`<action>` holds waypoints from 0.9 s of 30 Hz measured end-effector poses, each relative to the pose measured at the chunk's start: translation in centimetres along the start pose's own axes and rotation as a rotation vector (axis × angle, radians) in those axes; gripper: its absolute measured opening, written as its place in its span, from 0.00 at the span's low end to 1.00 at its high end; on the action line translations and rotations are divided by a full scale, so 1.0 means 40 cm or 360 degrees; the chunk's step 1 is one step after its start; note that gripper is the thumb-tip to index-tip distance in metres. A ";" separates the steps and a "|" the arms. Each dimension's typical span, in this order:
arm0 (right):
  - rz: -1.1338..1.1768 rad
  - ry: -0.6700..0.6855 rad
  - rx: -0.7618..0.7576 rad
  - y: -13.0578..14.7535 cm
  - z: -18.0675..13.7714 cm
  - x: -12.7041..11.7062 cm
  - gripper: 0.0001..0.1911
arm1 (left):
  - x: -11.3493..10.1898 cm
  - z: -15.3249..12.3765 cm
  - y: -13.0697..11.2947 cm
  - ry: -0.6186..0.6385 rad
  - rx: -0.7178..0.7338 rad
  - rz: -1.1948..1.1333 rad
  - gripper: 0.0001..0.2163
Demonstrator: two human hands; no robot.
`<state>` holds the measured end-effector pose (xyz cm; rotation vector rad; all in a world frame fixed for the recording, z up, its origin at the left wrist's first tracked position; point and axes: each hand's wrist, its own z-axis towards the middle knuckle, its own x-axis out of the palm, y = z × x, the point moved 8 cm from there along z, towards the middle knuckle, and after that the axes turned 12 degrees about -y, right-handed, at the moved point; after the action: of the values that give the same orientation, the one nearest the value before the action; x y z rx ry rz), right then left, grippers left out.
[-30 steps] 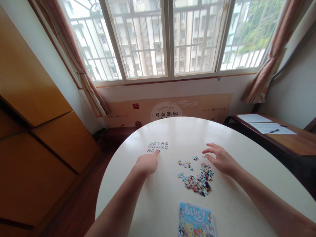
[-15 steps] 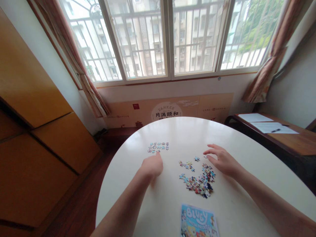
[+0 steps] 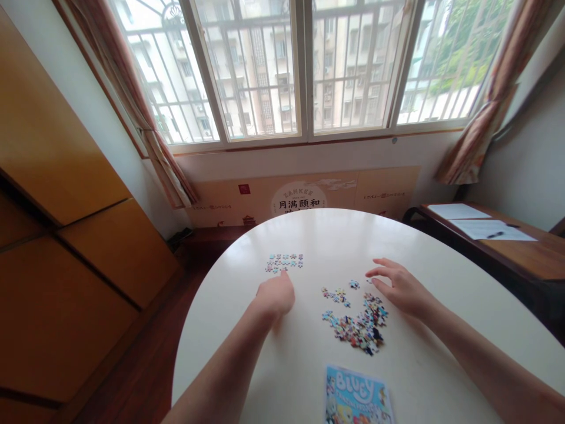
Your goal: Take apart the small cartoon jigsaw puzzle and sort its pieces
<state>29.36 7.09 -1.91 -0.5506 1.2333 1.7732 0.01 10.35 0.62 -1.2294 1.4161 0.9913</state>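
Observation:
My left hand [image 3: 276, 294] is closed apart from its index finger, whose tip rests on a jigsaw puzzle piece [image 3: 283, 269] at the near end of small rows of spaced-out pieces [image 3: 285, 263]. Its thumb is hidden. To the right, my right hand [image 3: 399, 287] hovers low over the table, fingers spread and slightly bent. A small puzzle piece [image 3: 369, 281] lies by its thumb and fingertips, partly covered. Another light-blue piece [image 3: 354, 284] is just left of that. Between the hands spreads a loose heap of mixed puzzle pieces [image 3: 359, 330].
The round white table [image 3: 304, 377] carries a blue picture card [image 3: 357, 394] lettered "Bluey" at its near edge. Beyond it is a printed cardboard panel [image 3: 344, 188] under the window. A wooden desk with papers [image 3: 489, 228] stands at right, brown cabinets [image 3: 88, 265] at left.
The whole view has shifted very slightly. Both hands and the puzzle pieces keep practically the same places on the table.

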 end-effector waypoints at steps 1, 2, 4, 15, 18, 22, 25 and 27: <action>0.0002 -0.0002 -0.0001 0.001 0.000 -0.001 0.14 | 0.000 0.000 0.000 0.0000 -0.0003 0.0000 0.31; 0.0005 -0.0005 -0.0001 0.001 0.000 -0.002 0.14 | 0.000 0.000 0.001 -0.0003 -0.0006 0.0000 0.31; 0.0009 -0.0008 0.0001 0.001 0.000 -0.003 0.14 | -0.002 -0.002 0.001 -0.0014 -0.0007 -0.0004 0.32; -0.0025 -0.0002 0.0008 0.002 0.003 -0.006 0.14 | -0.002 0.002 0.006 -0.0042 0.0001 -0.0004 0.33; -0.0020 -0.0015 0.0006 0.006 0.003 -0.009 0.14 | -0.004 -0.002 0.005 -0.0044 -0.0011 0.0031 0.33; 0.0010 -0.0057 0.0005 0.009 0.004 -0.017 0.13 | -0.022 -0.022 -0.035 -0.0145 0.0130 0.0070 0.30; 0.0059 -0.0101 -0.0030 0.017 0.006 -0.025 0.13 | -0.040 -0.037 -0.097 -0.0315 0.0402 -0.0001 0.19; 0.0088 -0.0080 -0.0049 0.022 0.006 -0.025 0.13 | -0.044 -0.041 -0.132 -0.0395 0.0560 -0.0044 0.15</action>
<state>29.15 6.80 -0.63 -0.4905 1.1986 1.8438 4.98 8.29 2.76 -0.8355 1.3063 0.8027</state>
